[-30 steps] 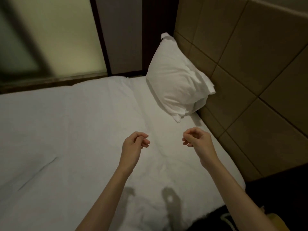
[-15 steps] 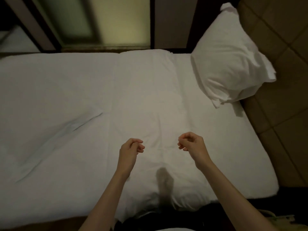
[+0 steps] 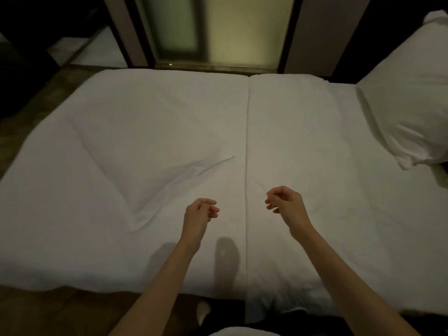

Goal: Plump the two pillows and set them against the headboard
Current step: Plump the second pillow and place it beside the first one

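Hovering empty over the bed, left hand and right hand with fingers loosely curled, gripping nothing. Probably turning to the flat pillow lying leftward; propped pillow standing far right. Needing next: reaching left, grasping its edges.

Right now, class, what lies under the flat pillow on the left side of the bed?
The flat pillow lies directly on the white sheet covering the bed. The sheet shows all around it. Whatever is beneath the pillow itself is covered and cannot be seen.
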A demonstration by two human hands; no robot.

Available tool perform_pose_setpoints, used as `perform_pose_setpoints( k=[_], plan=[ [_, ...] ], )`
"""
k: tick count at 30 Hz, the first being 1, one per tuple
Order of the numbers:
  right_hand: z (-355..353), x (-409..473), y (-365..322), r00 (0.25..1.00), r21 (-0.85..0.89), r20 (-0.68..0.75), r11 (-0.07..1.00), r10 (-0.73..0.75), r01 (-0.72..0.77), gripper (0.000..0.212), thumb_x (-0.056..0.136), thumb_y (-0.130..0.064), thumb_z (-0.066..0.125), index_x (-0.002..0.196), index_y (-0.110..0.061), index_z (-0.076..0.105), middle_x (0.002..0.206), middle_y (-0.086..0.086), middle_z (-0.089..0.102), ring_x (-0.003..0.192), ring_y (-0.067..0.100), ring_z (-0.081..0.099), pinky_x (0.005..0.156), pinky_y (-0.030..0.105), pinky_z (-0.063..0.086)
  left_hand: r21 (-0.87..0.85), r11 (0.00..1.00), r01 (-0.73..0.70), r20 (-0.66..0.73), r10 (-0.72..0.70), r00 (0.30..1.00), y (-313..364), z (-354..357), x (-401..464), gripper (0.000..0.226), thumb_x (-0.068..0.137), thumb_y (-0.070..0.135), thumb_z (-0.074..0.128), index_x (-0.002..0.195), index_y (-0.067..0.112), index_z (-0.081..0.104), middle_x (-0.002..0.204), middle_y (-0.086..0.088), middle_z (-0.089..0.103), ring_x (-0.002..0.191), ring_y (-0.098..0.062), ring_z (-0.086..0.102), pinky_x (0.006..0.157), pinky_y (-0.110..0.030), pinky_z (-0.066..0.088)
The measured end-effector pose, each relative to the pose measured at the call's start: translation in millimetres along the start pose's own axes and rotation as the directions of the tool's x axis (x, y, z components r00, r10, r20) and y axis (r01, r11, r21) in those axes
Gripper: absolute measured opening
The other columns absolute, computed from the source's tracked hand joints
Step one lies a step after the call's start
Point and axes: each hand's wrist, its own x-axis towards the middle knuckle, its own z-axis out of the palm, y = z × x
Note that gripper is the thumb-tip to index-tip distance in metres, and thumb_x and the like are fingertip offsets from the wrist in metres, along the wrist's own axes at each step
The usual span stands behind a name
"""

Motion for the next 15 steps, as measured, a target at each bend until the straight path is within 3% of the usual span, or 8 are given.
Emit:
perform_pose_setpoints(
  k=[5, 10, 15],
  plan=[
    [67, 2, -19, 0.999, -0.066, 0.020, 0.997, -0.031, 0.033, 0.014, 0.084, -0.004, 0.057, 0.079, -0.015, 0.064, 0.072, 0.006, 0.069, 0.061, 0.014, 0.062, 0.059, 0.025, 0.046, -0.010, 0.999, 0.037, -0.052, -0.037, 0.998, -6, -74, 30, 0.026, 0.090, 0.008, 0.039, 0.084, 0.019, 0.062, 0.076, -0.003, 0.067, 0.066, -0.015, 0.061, 0.064, -0.025, 0.044],
    [104, 21, -35, 0.997, -0.134, 0.055, 0.989, -0.061, 0.068, 0.015, 0.083, -0.002, 0.058, 0.078, -0.015, 0.063, 0.074, 0.006, 0.068, 0.063, 0.013, 0.063, 0.053, 0.012, 0.044, -0.029, 0.998, 0.054, -0.109, -0.057, 0.992, -7, -116, 66, 0.021, 0.090, 0.010, 0.040, 0.088, 0.019, 0.059, 0.082, -0.005, 0.066, 0.068, -0.015, 0.061, 0.066, -0.025, 0.044],
    [125, 59, -52, 0.990, -0.214, 0.117, 0.971, -0.083, 0.107, 0.014, 0.081, -0.002, 0.058, 0.081, -0.014, 0.064, 0.082, 0.006, 0.068, 0.073, 0.019, 0.062, 0.064, 0.023, 0.044, -0.017, 0.998, 0.064, -0.206, -0.066, 0.976, -3, -144, 106, 0.017, 0.093, 0.013, 0.040, 0.101, 0.012, 0.056, 0.099, -0.011, 0.064, 0.079, -0.022, 0.060, 0.068, -0.029, 0.044]
  ],
)
